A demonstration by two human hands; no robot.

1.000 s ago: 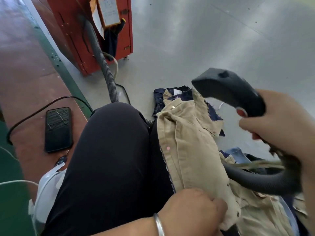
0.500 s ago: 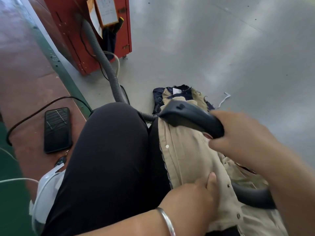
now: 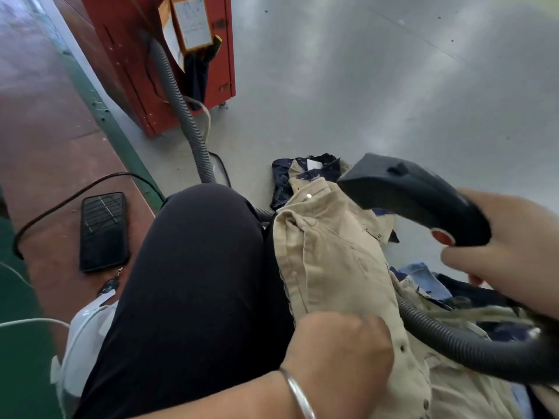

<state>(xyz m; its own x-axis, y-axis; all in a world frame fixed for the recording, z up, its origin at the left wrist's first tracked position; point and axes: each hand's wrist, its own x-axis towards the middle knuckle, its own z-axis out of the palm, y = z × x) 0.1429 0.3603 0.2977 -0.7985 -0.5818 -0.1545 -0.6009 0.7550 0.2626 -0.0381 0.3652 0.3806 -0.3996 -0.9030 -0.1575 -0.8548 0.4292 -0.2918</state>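
Beige shirt [image 3: 332, 261] lies draped over my right thigh, running from the middle of the view down toward five o'clock, its button placket along the edge beside my black trouser leg [image 3: 196, 282]; my left hand [image 3: 338, 355] sits on it at six o'clock, fingers curled under and bunching the cloth, a metal bangle [image 3: 298, 394] on the wrist; my right hand [image 3: 511, 252], at three o'clock, is wrapped round the handle of the black nozzle [image 3: 405, 192], thumb just below its red button [image 3: 443, 236]; the nozzle's flat head points toward nine o'clock and hangs over the shirt's collar end, though I cannot tell if it touches the cloth; its hose [image 3: 453, 343] curves from four o'clock across the shirt's lower part. Dark blue garments [image 3: 302, 170] lie on the grey floor [image 3: 393, 86] at twelve o'clock of the shirt; more cloth is heaped at four o'clock. At nine o'clock a black phone [image 3: 102, 231] rests on the brown bench [image 3: 45, 131]; a red cabinet [image 3: 133, 71] stands at eleven o'clock, a grey duct [image 3: 181, 110] hanging down from it.
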